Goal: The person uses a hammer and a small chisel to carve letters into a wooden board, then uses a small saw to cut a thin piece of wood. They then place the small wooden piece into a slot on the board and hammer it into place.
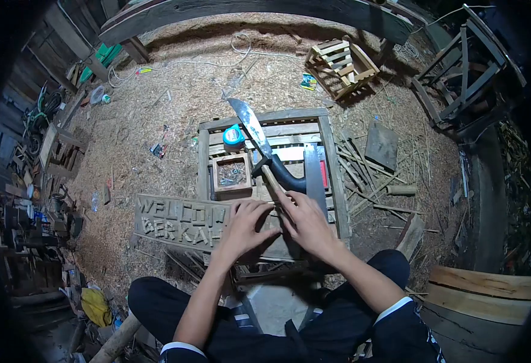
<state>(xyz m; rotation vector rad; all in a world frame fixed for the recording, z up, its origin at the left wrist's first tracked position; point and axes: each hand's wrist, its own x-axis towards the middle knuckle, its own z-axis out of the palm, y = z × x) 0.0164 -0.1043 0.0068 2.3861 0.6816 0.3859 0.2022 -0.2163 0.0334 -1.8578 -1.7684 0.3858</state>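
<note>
My left hand (244, 228) lies spread on a wooden board (175, 221) with raised letters, the visible ones reading like "WELCO" and "BERKAH". The hand covers the last letters. My right hand (306, 222) rests further right, fingers stretched out, its fingertips at the lower end of a hammer handle (270, 178). Beyond the hammer lies a machete (252, 126) with a black grip, across the slatted low table (324, 130). A blue tape measure (233, 137) sits left of the blade. Nearer is a small wooden box (232, 186) holding nails or screws. A flat metal blade (314, 175) lies right of the machete grip.
Wood shavings cover the ground. A slatted wooden crate (342, 69) stands at the back right, below a long beam bench (253, 21). Thin sticks (392, 187) and a square board (381, 146) lie to the right. A white cord (205, 63) trails across the back.
</note>
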